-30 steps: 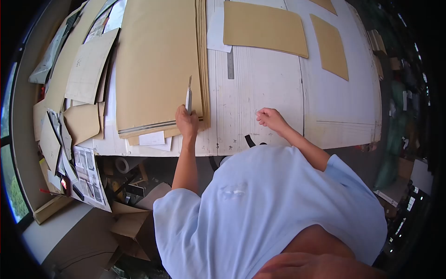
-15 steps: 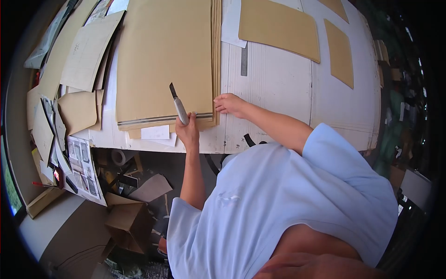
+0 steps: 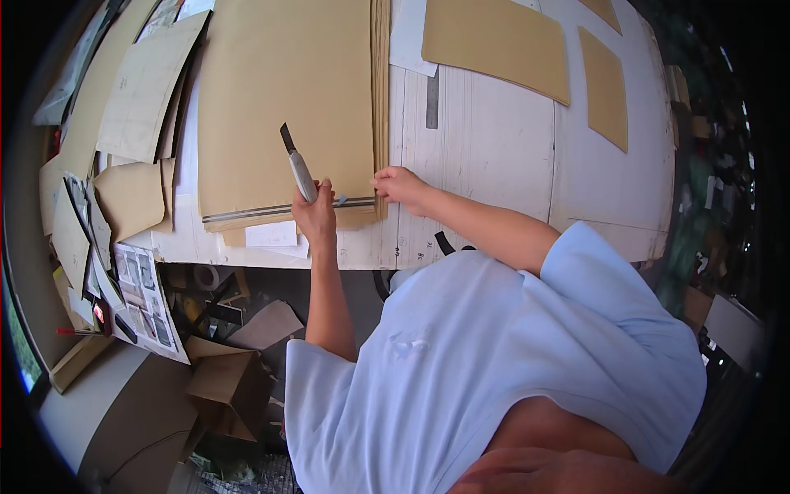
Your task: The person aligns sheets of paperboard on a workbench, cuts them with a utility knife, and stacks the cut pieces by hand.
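Note:
My left hand [image 3: 316,210] is closed on the grey handle of a utility knife [image 3: 301,174], whose dark blade points up and away over the brown paper stack [image 3: 280,107]. A metal ruler [image 3: 247,216] lies across the near end of the stack, with a small light-blue bit beside my left fingers. At the stack's right edge, near its lower corner, my right hand [image 3: 397,188] has its fingertips pressed together against the sheets. Whether a sheet edge is between those fingers is too small to tell.
Brown sheets [image 3: 498,45] lie on the white table [image 3: 485,165] at the back right, near a short grey strip [image 3: 432,103]. Cardboard pieces [image 3: 148,90] are piled at the left. An open cardboard box [image 3: 226,391] stands below the table.
My right hand has moved left to the stack's edge. The knife in my left hand has tilted leftward, and my left hand has shifted left and slightly down. The view has shifted too.

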{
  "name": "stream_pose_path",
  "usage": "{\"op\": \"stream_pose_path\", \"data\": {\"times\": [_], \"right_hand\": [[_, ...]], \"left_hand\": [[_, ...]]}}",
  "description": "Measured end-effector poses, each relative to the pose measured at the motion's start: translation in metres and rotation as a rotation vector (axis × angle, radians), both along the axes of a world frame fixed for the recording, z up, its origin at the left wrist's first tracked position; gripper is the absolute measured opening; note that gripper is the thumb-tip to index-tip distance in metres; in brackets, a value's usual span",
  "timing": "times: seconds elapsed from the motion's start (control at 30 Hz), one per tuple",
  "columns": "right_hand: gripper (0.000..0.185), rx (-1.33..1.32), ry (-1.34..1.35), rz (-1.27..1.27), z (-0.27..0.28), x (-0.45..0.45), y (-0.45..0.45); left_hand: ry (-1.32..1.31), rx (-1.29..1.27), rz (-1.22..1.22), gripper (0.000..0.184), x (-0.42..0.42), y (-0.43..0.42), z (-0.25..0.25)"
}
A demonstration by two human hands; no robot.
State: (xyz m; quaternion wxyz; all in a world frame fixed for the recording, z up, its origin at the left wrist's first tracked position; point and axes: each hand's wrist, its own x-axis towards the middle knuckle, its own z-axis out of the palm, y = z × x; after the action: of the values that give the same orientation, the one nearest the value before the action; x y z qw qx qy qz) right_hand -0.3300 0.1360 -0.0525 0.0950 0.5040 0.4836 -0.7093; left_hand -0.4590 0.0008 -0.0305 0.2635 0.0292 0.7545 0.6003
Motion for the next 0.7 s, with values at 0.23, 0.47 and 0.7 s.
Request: {"op": "stream_pose_path", "data": {"times": [0.23,0.47,0.7], "right_hand": [[0.028,-0.227,0.029,-0.024,-0.015,0.001,0.011],[0.02,-0.266,0.128,-0.094,-0.005,0.003,0.006],[0.016,-0.273,0.291,-0.073,0.007,-0.007,0.014]], "left_hand": [[-0.112,0.063,0.0,0.025,-0.017,-0.005,0.005],[-0.164,0.093,-0.133,0.036,-0.032,-0.008,0.018],[-0.103,0.244,-0.135,0.031,-0.052,0.002,0.053]]}}
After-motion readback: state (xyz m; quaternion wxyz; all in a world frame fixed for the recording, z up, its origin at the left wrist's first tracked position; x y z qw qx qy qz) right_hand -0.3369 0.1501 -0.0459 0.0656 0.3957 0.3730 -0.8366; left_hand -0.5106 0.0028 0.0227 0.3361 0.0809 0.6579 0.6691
